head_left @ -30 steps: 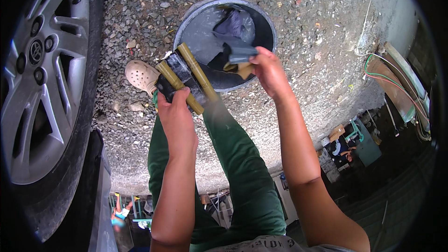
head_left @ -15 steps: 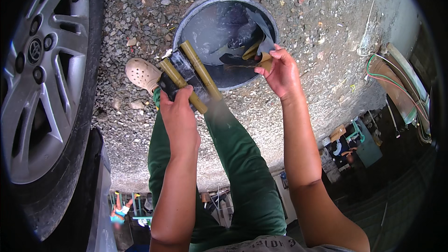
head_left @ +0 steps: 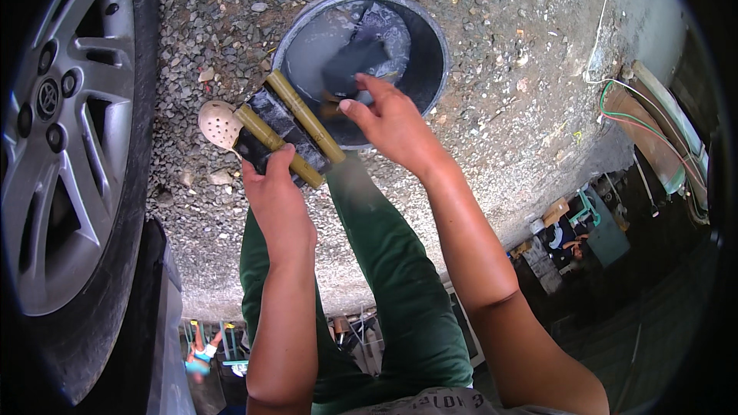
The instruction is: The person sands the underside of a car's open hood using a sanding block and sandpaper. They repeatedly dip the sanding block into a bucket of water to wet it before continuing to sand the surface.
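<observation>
My left hand (head_left: pixel 269 188) grips a flat black piece (head_left: pixel 286 115) with whitish smears. Two olive-gold bars (head_left: pixel 306 117) run lengthwise along it, and my thumb presses by the nearer one. The piece is tilted at the near left rim of a round dark tub (head_left: pixel 443 69) of cloudy water. Reaching over the tub, my right hand (head_left: pixel 392 119) has its thumb and forefinger at a dark wet sheet (head_left: pixel 354 65), which looks like sandpaper and is blurred. Another part of grey sheet (head_left: pixel 388 34) lies behind it. A tan bit shows beside my thumb; the exact grip is partly hidden.
A car wheel (head_left: pixel 84 131) stands close on the left, over gravel ground (head_left: pixel 223 23). My foot in a pale clog (head_left: pixel 221 124) is beside the tub. At right, a white cord (head_left: pixel 607 15) and a green-and-red hose (head_left: pixel 615 114) run near leaning boards (head_left: pixel 653 119).
My right hand has moved left and inward over the tub, bringing the sheet from the right rim toward the middle. My left hand keeps its hold on the black piece.
</observation>
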Available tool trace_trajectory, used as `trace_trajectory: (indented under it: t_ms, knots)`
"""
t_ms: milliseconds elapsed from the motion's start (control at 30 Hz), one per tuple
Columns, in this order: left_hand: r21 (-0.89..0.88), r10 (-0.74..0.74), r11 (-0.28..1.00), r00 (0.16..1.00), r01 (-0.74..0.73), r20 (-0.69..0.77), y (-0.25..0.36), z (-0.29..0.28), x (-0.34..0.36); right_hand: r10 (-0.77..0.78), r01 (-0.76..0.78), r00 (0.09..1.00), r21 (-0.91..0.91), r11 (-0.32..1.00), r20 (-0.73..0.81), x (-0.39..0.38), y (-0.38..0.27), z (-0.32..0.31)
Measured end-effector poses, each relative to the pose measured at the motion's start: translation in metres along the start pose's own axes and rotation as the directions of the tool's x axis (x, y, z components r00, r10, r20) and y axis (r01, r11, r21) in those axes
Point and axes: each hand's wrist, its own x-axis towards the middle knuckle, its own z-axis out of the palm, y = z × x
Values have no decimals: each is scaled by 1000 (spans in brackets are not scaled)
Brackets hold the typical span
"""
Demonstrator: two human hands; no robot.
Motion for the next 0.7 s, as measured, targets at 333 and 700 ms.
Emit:
trace_trajectory:
  t_ms: [333, 700]
  knots:
    - [-14, 12, 1000, 999, -12, -45, -2, 5, -5, -582, 458, 807, -522, 720, -95, 111, 33, -13]
    - [1, -16, 1000, 1000, 16, 26, -5, 5, -4, 206, 26, 931, -619, 785, 301, 245, 75, 32]
